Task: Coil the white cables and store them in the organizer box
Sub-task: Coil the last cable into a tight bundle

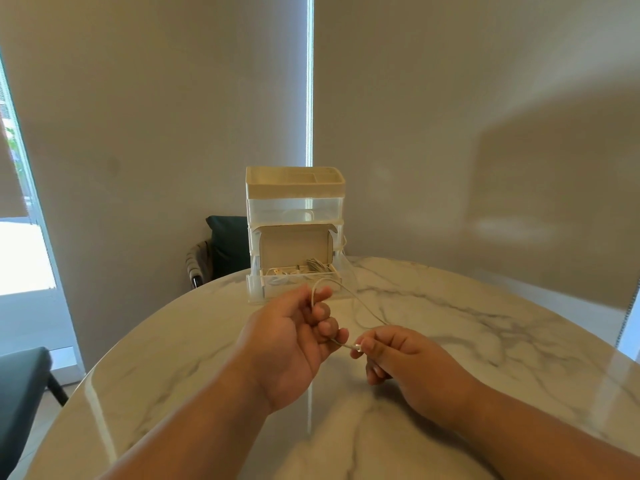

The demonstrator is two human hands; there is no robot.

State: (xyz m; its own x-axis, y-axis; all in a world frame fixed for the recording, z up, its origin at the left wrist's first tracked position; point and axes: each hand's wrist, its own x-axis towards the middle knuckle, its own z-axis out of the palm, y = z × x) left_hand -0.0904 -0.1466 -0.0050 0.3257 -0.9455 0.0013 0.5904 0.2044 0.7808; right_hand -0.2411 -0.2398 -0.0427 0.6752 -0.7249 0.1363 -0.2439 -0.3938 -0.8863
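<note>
Both forearms lay over the near edge of the bench (485, 358), a glossy round top in white marble pattern with grey veins. The left grip (294, 327) was clamped on the white cable (313, 296), with thumb and forefinger pinching the strand and the other fingers curled about it. The right grip (398, 355), just beside the left, was pinched on the connector end (357, 347) between thumb and fingertip.

A short length ran between the two grips. Above the left grip the cable rose in an open loop, then trailed beyond the right grip towards the organizer box (294, 202). The box stood beyond both grips. It had a cream tray top and clear plastic drawer walls, and its lowest compartment stood open with pale cable bundles (313, 265) inside.

Assessment: the cable appeared thin, round, light and limp, with a smooth sheath likely to slide through the fingers. Loose turns would probably spring apart unless pinched together. The rigid connector end offered the firmest anchor. The neck behind it should be spared sharp bends.
</note>
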